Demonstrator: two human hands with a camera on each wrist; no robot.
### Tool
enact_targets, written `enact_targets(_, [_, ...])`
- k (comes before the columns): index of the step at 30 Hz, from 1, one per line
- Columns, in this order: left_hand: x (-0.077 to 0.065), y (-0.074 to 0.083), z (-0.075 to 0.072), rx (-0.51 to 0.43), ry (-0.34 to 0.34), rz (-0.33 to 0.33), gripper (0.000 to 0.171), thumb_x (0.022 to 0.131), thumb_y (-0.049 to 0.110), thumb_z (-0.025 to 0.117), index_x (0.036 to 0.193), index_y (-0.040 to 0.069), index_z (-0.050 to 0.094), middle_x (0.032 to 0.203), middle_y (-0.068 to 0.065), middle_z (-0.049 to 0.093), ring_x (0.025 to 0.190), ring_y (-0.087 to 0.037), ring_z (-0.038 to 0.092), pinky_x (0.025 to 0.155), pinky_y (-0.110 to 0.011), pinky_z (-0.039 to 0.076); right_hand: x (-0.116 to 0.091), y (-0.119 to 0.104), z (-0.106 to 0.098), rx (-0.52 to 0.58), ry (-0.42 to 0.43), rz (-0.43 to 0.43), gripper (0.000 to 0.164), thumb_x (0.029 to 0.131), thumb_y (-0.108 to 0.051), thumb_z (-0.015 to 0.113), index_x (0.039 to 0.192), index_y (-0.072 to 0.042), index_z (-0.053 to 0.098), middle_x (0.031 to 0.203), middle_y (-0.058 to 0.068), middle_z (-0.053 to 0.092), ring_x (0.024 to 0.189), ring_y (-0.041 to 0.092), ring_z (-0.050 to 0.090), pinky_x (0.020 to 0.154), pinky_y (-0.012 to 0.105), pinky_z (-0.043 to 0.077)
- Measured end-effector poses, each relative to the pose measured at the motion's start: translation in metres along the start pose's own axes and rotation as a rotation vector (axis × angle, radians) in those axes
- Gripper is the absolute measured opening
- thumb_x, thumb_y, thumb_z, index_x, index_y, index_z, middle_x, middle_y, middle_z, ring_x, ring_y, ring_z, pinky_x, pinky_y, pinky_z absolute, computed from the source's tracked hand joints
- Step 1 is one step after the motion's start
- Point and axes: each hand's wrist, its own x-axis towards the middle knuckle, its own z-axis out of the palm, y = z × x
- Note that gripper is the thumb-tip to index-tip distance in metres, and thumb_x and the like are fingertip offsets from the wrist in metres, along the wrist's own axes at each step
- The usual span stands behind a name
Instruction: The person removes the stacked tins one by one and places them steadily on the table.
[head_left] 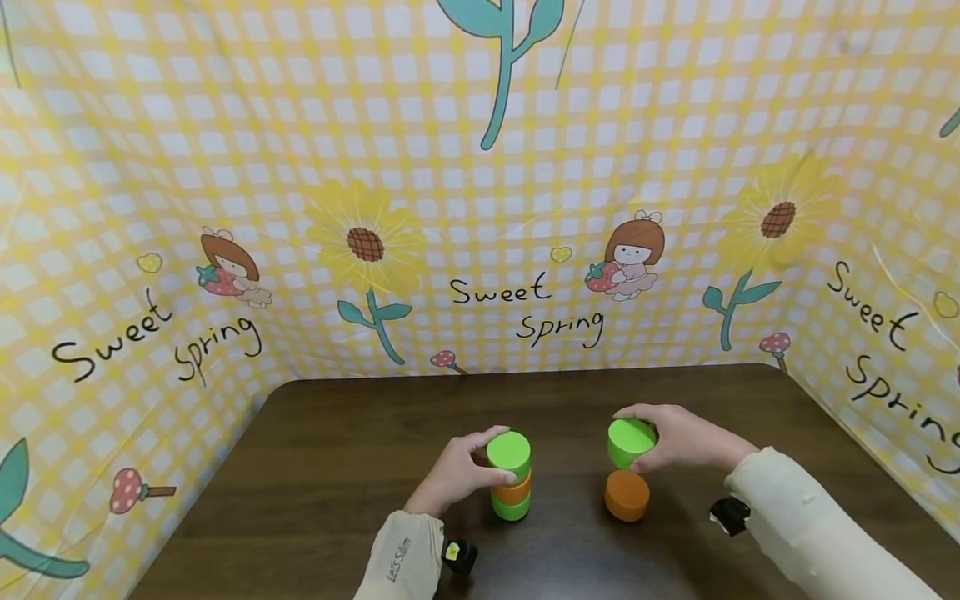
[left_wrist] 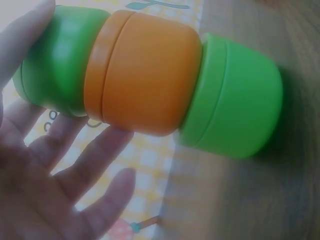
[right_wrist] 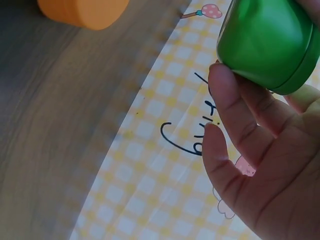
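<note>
Left hand gripping, right hand gripping, both raised, apart, forearms extended forward

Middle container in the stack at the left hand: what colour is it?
The middle container is orange, clearest in the left wrist view.

Cream, lightly creased sleeves cover both forearms. The left sleeve bears small dark lettering (seemingly starting "Less") running lengthwise. Beside its cuff sits a black wrist unit with a yellow-green patch; near the right sleeve, another black unit shows a pale patch.
</note>
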Motion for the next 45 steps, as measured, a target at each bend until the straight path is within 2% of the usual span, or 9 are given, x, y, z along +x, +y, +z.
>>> enact_targets(13, [-0.002, 0.000, -0.001, -0.025, 0.006, 0.009, 0.064, 0.077, 0.011, 0.080, 0.135, 0.004, 0.054, 0.104, -0.006, 0.064, 0.084, -0.015, 0.056, 0.071, -0.031, 0.050, -0.016, 0.017, -0.004, -0.018, 0.059, -0.001, 0.071, 0.074, -0.024, 0.080, 0.131, 0.007, 0.050, 0.099, 0.004, 0.058, 0.079, 0.017, 0.050, 0.064, 0.030, 0.044])
enact_targets(27, [-0.002, 0.001, -0.003, -0.042, -0.003, -0.010, 0.065, 0.079, 0.013, 0.079, 0.137, 0.004, 0.052, 0.112, -0.010, 0.064, 0.089, -0.017, 0.059, 0.075, -0.033, 0.051, -0.028, 0.044, 0.003, -0.039, 0.085, 0.081, 0.071, 0.073, -0.021, 0.080, 0.130, 0.008, 0.050, 0.096, 0.005, 0.058, 0.075, 0.017, 0.049, 0.062, 0.032, 0.042])
enact_targets(38, [0.002, -0.004, -0.001, -0.047, -0.019, -0.018, 0.064, 0.078, 0.016, 0.080, 0.135, 0.005, 0.054, 0.105, -0.009, 0.065, 0.083, -0.017, 0.056, 0.071, -0.030, 0.050, -0.032, 0.059, 0.012, -0.022, 0.090, 0.133, 0.071, 0.072, -0.019, 0.080, 0.129, 0.009, 0.049, 0.096, 0.007, 0.058, 0.075, 0.019, 0.048, 0.062, 0.035, 0.042])
enact_targets(45, [0.002, -0.006, 0.001, -0.056, -0.027, -0.020, 0.065, 0.078, 0.017, 0.080, 0.136, 0.002, 0.053, 0.098, -0.007, 0.064, 0.080, -0.017, 0.055, 0.069, -0.030, 0.049, -0.033, 0.066, 0.021, -0.045, 0.081, 0.144, 0.070, 0.071, -0.018, 0.081, 0.128, 0.009, 0.051, 0.095, 0.006, 0.058, 0.075, 0.019, 0.048, 0.063, 0.034, 0.042])
